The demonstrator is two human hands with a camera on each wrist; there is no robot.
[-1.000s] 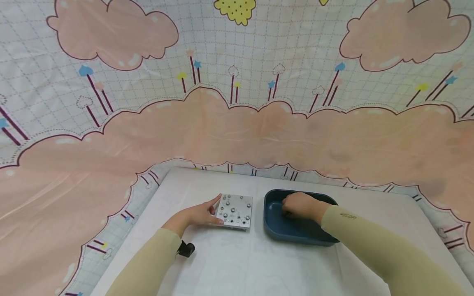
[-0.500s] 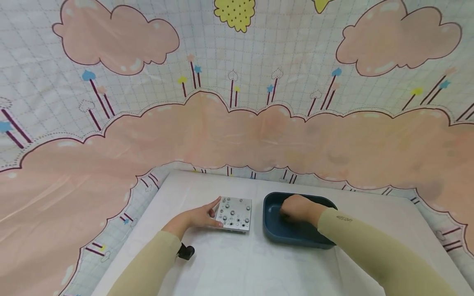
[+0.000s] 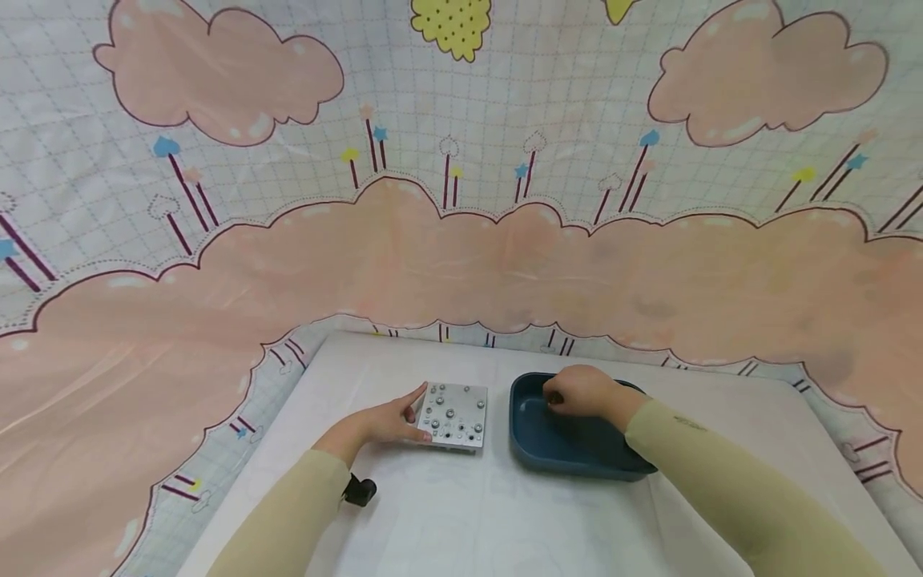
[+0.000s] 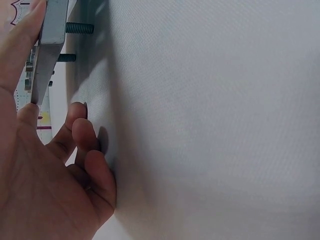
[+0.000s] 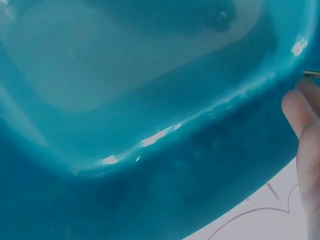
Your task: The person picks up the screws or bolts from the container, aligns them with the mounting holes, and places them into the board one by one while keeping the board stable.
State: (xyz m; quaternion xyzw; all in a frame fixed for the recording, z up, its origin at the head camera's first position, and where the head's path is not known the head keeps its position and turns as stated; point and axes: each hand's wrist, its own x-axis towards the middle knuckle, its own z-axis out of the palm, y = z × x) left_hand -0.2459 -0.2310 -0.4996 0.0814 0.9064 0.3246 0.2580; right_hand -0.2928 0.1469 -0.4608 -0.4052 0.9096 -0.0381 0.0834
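A square silver metal plate (image 3: 453, 417) with several screws in its top is held at its left edge by my left hand (image 3: 392, 421), thumb at the front corner and index finger at the back. In the left wrist view, threaded screw ends (image 4: 80, 28) stick out of the plate's underside above the white cloth; the other fingers curl loosely beneath. My right hand (image 3: 584, 393) is over the blue bin (image 3: 526, 461), fingers curled. In the right wrist view, its fingertips pinch a small metal screw (image 5: 312, 73), mostly cut off by the frame edge.
The bin stands right of the plate on a white-covered table (image 3: 433, 521). A small dark piece (image 5: 222, 19) lies on the bin's floor. A black camera (image 3: 359, 490) is on the left wrist. Behind the table hangs a patterned cloth (image 3: 461, 264).
My right hand has lifted from deep in the bin to about rim height, now with a screw at its fingertips. The left hand and the plate have stayed in place.
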